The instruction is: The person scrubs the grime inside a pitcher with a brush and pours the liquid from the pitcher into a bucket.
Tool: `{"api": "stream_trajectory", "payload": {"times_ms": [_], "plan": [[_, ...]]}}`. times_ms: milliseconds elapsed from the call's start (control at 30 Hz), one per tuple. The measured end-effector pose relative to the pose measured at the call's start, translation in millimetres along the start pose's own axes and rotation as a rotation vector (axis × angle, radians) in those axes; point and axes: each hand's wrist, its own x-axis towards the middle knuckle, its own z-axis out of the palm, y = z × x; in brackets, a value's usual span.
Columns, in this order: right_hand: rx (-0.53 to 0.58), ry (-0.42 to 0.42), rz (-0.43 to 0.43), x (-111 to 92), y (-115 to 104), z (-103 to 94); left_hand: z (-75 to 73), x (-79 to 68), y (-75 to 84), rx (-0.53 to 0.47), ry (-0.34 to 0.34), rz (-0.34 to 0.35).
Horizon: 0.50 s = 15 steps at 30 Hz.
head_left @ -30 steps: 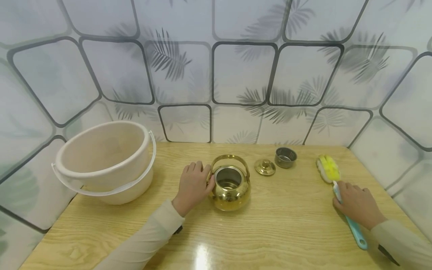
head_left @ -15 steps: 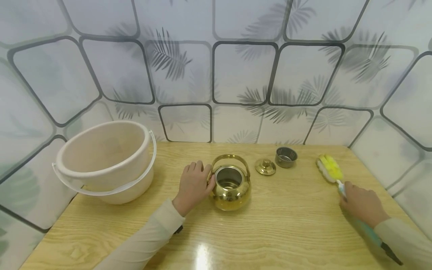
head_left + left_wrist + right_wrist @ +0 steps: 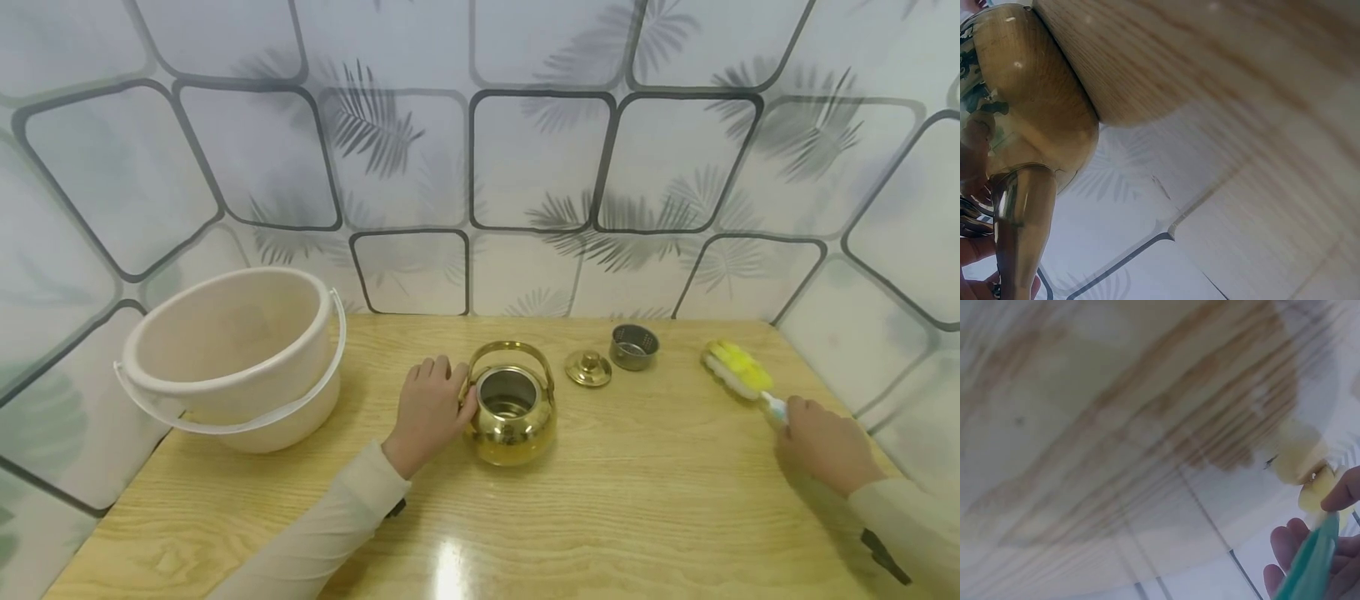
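A shiny gold kettle (image 3: 512, 437) stands uncovered on the wooden table, its arched handle raised. At the kettle's left side, my left hand (image 3: 431, 412) grips it, thumb against the body near the handle. The left wrist view has the gold spout (image 3: 1022, 219) close up, with fingers behind it. Over at the right, my right hand (image 3: 828, 446) holds a cleaning brush by its light-blue handle (image 3: 1310, 562), thumb on top and fingers below. The yellow and white brush head (image 3: 738, 368) points away from me. Most of the brush handle is hidden in the head view.
Behind the kettle to the right lie its gold lid (image 3: 588, 367) and a small metal strainer (image 3: 634, 347). A large whitish bucket (image 3: 300, 425) with a white handle stands at the left. A patterned wall (image 3: 540, 167) closes off the table's back and sides.
My right hand has shifted right with the brush, whose head has swung to a flatter slant. The left hand and the kettle stay where they were.
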Motion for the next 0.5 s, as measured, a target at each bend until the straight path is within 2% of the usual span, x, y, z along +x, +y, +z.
{"api": "stream_trajectory", "payload": {"times_ms": [167, 367, 500], "plan": [[-0.006, 0.09, -0.022, -2.4, -0.7, 0.2, 0.4, 0.6, 0.1, 0.001, 0.005, 0.003], [-0.047, 0.308, -0.113, -4.9, -1.1, 5.4, -0.2, 0.2, 0.5, 0.014, 0.013, 0.008], [-0.027, 0.332, -0.117, -5.2, -2.3, 4.8, -0.7, 0.0, 0.5, 0.016, 0.009, 0.006]]}}
